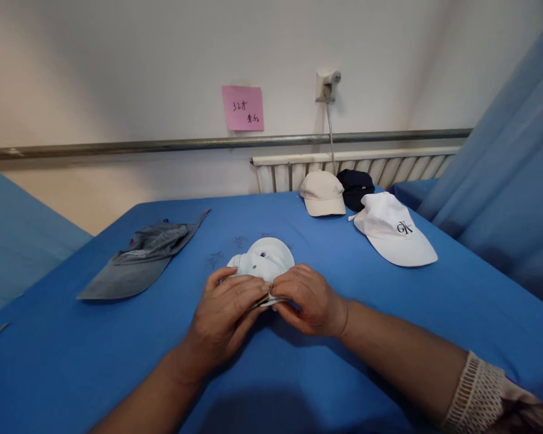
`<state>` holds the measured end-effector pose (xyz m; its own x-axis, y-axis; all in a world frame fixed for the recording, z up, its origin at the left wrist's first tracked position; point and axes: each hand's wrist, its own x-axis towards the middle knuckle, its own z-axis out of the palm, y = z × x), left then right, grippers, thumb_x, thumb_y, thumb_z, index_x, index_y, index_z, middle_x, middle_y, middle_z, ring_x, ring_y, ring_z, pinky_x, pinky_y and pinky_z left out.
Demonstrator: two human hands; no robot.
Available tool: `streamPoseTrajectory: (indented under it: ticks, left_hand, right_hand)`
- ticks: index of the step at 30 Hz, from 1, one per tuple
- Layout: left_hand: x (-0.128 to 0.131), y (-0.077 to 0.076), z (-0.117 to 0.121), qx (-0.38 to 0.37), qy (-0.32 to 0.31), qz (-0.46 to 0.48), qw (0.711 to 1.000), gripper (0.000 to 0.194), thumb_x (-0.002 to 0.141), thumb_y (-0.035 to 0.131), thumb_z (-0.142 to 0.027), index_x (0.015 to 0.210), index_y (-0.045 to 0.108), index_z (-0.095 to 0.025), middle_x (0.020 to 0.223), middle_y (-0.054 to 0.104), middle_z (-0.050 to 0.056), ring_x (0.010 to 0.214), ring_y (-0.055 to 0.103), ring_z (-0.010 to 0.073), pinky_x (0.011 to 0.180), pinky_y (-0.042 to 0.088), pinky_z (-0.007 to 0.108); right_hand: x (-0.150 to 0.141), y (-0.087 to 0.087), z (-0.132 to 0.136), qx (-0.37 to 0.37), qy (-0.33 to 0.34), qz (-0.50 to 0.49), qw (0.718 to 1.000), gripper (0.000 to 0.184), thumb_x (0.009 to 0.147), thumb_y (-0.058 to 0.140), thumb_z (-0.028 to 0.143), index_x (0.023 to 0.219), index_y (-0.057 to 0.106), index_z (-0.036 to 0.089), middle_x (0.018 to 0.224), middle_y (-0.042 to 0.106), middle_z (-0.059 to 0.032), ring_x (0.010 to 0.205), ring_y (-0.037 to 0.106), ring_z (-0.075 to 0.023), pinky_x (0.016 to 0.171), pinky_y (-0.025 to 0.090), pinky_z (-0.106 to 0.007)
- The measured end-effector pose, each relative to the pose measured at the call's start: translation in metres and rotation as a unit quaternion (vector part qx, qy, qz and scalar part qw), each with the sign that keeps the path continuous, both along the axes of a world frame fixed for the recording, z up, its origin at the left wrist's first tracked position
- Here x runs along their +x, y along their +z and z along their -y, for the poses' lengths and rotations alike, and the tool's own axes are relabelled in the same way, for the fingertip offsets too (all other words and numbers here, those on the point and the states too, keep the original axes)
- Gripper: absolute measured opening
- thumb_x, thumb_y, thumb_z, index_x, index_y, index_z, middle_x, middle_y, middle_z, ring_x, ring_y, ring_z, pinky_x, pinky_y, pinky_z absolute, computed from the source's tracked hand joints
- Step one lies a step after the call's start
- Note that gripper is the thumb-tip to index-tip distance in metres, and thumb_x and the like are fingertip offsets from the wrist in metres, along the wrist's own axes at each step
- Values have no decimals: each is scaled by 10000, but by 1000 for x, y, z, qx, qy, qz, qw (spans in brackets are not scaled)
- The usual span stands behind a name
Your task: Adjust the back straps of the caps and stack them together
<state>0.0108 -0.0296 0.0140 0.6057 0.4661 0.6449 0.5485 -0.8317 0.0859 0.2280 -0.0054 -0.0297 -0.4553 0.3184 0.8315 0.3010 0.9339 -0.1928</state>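
Nearest, both bare forearms reach in over the blue-covered counter (pixel 117 355), cut off by the frame. The left hand (pixel 226 310) and right hand (pixel 310 301) meet at center, fingers bent, pinching the edge of the small white cap (pixel 271 256), which they partly hide.

Pink note (pixel 243 110): "32" (other handwriting unclear). White cap (pixel 391 232) at right: "CK".

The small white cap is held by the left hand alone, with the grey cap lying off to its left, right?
Not quite: the head view shows the left hand and the right hand both holding the small white cap. The rest holds.
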Motion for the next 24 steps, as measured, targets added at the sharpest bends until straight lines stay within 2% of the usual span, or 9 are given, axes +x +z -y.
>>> streamPoseTrajectory:
  ticks: [5, 11, 17, 24]
  left_hand:
    - [1, 2, 1, -3, 8, -17, 1000, 237, 902, 631, -178, 1136, 608, -215, 1037, 758, 61, 1002, 687, 208, 1063, 349, 430]
    - [-1, 3, -1, -1, 5, -9, 1000, 221, 929, 590, -167, 1142, 615, -220, 1032, 759, 49, 984, 688, 198, 1056, 349, 428]
    - [-2, 0, -1, -6, 0, -12, 1000, 194, 947, 569, -172, 1117, 637, -234, 1036, 773, 33, 981, 701, 185, 1087, 329, 416]
    - [-2, -4, -4, -2, 0, 15, 1000, 206, 939, 579, -167, 1116, 645, -248, 1026, 778, 27, 975, 709, 179, 1091, 322, 402]
  right_hand:
    - [-1, -1, -1, -4, -8, 4, 1000, 82, 950, 521, 207, 1024, 558, 202, 960, 713, -79, 860, 659, -186, 764, 486, -349]
    - [-1, -1, -2, -46, 33, -13, 998, 133, 986, 547, 286, 1095, 559, 210, 1001, 727, -65, 934, 675, -180, 826, 504, -334]
    - [0, 2, -1, -100, 43, -45, 993, 95, 1012, 488, 265, 984, 566, 219, 911, 722, -38, 862, 684, -151, 805, 524, -298]
    - [-1, 0, -2, -14, 17, -15, 1000, 67, 979, 487, 185, 989, 550, 206, 930, 729, -63, 882, 693, -161, 749, 510, -302]
